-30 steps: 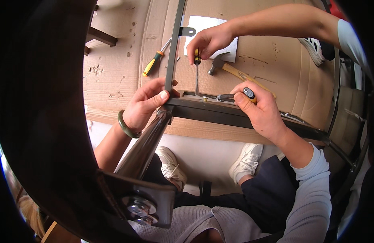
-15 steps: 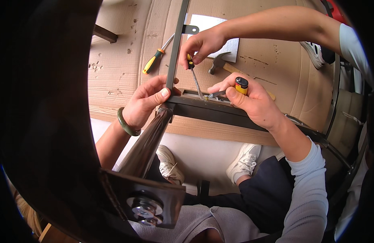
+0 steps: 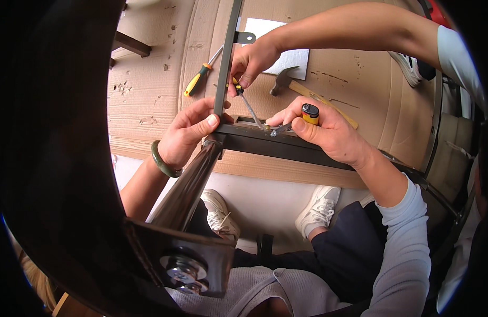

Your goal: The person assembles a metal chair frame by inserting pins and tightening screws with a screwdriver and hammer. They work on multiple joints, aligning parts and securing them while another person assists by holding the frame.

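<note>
My left hand (image 3: pixel 194 127) is wrapped round the corner of a dark metal frame (image 3: pixel 265 138), its thumb on the upright bar (image 3: pixel 228 63). A green bangle (image 3: pixel 162 161) circles that wrist. In my right hand (image 3: pixel 331 129) is a hand tool (image 3: pixel 310 113) with a yellow, red and black handle; the fist hides much of it, so its exact kind cannot be told. Its grey metal end lies at a slot in the frame, near small shiny hardware (image 3: pixel 274 132). A co-worker's hand (image 3: pixel 252 61) holds a yellow-and-black screwdriver (image 3: pixel 246 103), its tip in the same slot.
A claw hammer (image 3: pixel 307 90), another screwdriver (image 3: pixel 202 74) and a white sheet (image 3: pixel 299 61) lie on the cardboard (image 3: pixel 149 100). A shiny metal leg (image 3: pixel 186 185) and a bolted plate (image 3: pixel 202 264) rise close in front of me. A dark bar (image 3: pixel 132 43) stands at far left.
The co-worker's hand has shifted left and lower, so the screwdriver leans more. My right hand's tool has turned slightly, its metal end at the slot's near edge. My left hand keeps its grip.
</note>
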Demonstrator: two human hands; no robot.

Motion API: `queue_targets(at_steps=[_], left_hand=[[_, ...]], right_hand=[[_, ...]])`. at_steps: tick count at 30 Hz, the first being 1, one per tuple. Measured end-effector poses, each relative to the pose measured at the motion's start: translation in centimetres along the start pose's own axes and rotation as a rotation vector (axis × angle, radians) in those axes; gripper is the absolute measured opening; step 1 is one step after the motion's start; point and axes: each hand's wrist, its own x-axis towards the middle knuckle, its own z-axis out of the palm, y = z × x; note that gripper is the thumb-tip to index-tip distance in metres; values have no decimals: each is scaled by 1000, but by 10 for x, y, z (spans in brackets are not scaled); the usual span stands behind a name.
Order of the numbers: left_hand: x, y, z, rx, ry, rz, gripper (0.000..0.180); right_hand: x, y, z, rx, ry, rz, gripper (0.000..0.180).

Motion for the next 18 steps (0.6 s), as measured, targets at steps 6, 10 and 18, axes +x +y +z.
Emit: queue_targets(at_steps=[6, 10, 18], left_hand=[[0, 2, 0, -16, -17, -5, 32], [-1, 1, 0, -20, -11, -11, 32], [0, -1, 0, 12, 0, 15, 35]], right_hand=[[-1, 0, 0, 5, 3, 9, 22], [-1, 0, 0, 23, 3, 21, 22], [-1, 1, 0, 8, -2, 19, 22]])
